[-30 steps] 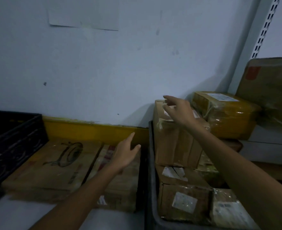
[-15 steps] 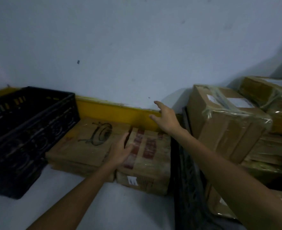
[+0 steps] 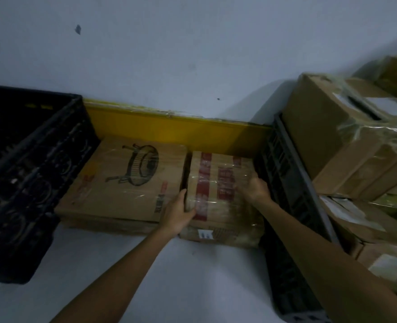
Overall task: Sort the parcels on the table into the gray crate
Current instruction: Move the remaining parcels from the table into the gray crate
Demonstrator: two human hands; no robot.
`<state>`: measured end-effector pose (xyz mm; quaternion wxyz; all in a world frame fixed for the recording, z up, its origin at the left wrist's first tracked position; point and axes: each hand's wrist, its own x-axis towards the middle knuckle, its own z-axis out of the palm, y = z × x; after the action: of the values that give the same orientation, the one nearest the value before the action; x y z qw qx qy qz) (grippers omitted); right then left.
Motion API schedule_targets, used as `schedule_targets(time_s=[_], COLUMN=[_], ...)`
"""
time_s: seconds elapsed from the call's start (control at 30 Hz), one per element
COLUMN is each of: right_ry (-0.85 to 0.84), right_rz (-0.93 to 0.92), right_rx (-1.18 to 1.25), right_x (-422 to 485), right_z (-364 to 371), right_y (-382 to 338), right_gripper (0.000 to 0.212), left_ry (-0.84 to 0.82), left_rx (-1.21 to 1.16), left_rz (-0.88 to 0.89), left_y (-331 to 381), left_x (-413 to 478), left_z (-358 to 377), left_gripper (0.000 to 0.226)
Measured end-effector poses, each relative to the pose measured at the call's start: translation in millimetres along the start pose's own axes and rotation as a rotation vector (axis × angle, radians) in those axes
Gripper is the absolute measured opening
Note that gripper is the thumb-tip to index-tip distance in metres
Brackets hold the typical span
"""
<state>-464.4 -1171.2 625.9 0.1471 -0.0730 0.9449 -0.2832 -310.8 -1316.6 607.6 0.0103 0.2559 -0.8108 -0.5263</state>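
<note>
We have both hands on one brown parcel [image 3: 218, 199] with red tape and shiny clear wrap on its top. Our left hand [image 3: 176, 215] grips the parcel's left edge near the front corner, with the thumb lying on top. Our right hand [image 3: 254, 186] grips the right edge, and its fingers are curled over the side, so we cannot see the tips. The parcel sits on the white surface [image 3: 193, 280], not in the crate. It is between a flat box [image 3: 127, 183] and the gray crate [image 3: 286, 173]. The flat box is on the parcel's left, just beside it, with a thin dark gap between them. It has a black drawing of a round thing on top. The gray crate is on the right, very close to our right hand. It already has parcels in it, and a big box [image 3: 328, 136] with clear wrap lies on top of the pile, tipped a little. A black crate [image 3: 29, 164] stands on the left side of the surface, next to the flat box. Behind the boxes a yellow strip [image 3: 169, 131] runs along the bottom of the pale wall [image 3: 193, 54].
</note>
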Motion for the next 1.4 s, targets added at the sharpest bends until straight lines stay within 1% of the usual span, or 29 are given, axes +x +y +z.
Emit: schedule_targets(time_s=[0.03,0.1,0.13,0.2,0.27,0.3,0.37,0.43,0.47,0.57,0.63,0.67,0.73,0.8,0.83,0.9,0.97,1.03,1.07,1.13,1.2,1.23,1.27,1.33,1.37,1.4], right_ry=[0.015,0.033,0.050,0.096,0.130,0.137,0.106,0.039,0.005,-0.071,-0.128,-0.176,-0.239,-0.259,-0.259,-0.236,-0.243,-0.245,-0.224,-0.225,-0.256,-0.257,-0.260,-0.291,-0.285,-0.301], right_rz=[0.016,0.026,0.019,-0.016,-0.155,-0.254,-0.404,-0.501,-0.519,-0.507,-0.413,-0.348,-0.236,-0.204,-0.195,-0.146,-0.107,-0.122,-0.133,-0.118,-0.073,-0.071,-0.081,-0.122,-0.148,-0.190], right_rx=[-0.019,-0.098,-0.143,-0.222,-0.292,-0.290,-0.170,-0.026,0.009,-0.008,-0.065,-0.074,-0.080,-0.085,-0.080,-0.094,-0.016,0.087,0.140,0.315,0.468,0.538,0.647,0.858,0.886,0.900], right_x=[1.2,0.5,-1.1,-5.4,-8.2,-9.0,-12.6,-19.3,-23.6,-33.7,-34.7,-34.6,-35.3,-37.9,-40.0,-40.7,-43.0,-45.6,-47.2,-45.5,-43.0,-44.0,-44.6,-48.7,-49.4,-51.5], right_z=[4.5,14.2,19.0,28.5,36.0,42.6,51.8,67.1,75.7,105.0,122.2,129.8,140.8,147.3,148.6,147.2,137.0,118.8,104.5,70.9,34.2,16.3,0.9,-22.6,-31.6,-37.7], right_y=[0.9,1.4,0.8,-4.2,-16.3,-27.5,-48.7,-76.1,-89.4,-116.0,-122.0,-123.0,-125.4,-130.1,-133.6,-136.3,-141.3,-151.5,-160.8,-174.3,-180.4,-180.6,-179.1,-175.9,-173.8,-173.0], right_gripper=[0.052,0.071,0.074,0.067,0.062,0.061,0.062,0.066,0.067,0.067,0.065,0.064,0.056,0.046,0.043,0.044,0.042,0.024,0.021,0.030,0.061,0.069,0.068,0.064,0.067,0.074], left_ry=[-0.013,-0.049,-0.061,-0.076,-0.072,-0.054,-0.004,0.118,0.199,0.357,0.410,0.421,0.432,0.423,0.408,0.397,0.434,0.510,0.546,0.605,0.644,0.659,0.667,0.664,0.633,0.583], left_rx=[-0.002,-0.015,-0.026,-0.053,-0.066,-0.060,-0.013,0.089,0.156,0.369,0.469,0.462,0.404,0.352,0.304,0.190,0.156,0.144,0.122,0.050,-0.051,-0.124,-0.214,-0.374,-0.444,-0.495], left_rz=[0.006,0.007,0.009,0.033,0.077,0.100,0.106,0.062,0.025,-0.096,-0.190,-0.231,-0.296,-0.315,-0.310,-0.290,-0.258,-0.217,-0.187,-0.110,-0.028,0.018,0.067,0.165,0.203,0.237], left_y=[-2.6,-6.7,-7.9,-10.8,-13.0,-17.6,-29.5,-54.7,-68.5,-112.4,-135.4,-143.1,-154.4,-158.4,-159.5,-157.8,-152.0,-136.3,-123.4,-93.7,-61.0,-45.5,-32.3,-8.9,1.4,8.1], left_x=[1.9,5.2,6.0,7.5,8.9,9.2,12.6,15.9,15.5,7.1,-0.8,-4.1,-6.6,-5.0,-3.0,-1.2,-2.5,-4.6,-5.6,-5.5,-6.4,-7.6,-7.7,-7.4,-8.5,-7.6], left_z=[-1.5,-4.1,-5.2,-8.1,-15.3,-24.0,-40.1,-67.7,-84.2,-138.6,-169.7,-181.9,-197.3,-202.8,-203.3,-205.2,-212.4,-225.0,-232.1,-245.1,-255.1,-259.2,-263.1,-271.7,-277.1,-283.1], left_gripper=[0.066,0.072,0.074,0.072,0.066,0.064,0.062,0.062,0.062,0.068,0.084,0.095,0.110,0.114,0.111,0.099,0.085,0.072,0.066,0.059,0.057,0.059,0.060,0.051,0.047,0.051])
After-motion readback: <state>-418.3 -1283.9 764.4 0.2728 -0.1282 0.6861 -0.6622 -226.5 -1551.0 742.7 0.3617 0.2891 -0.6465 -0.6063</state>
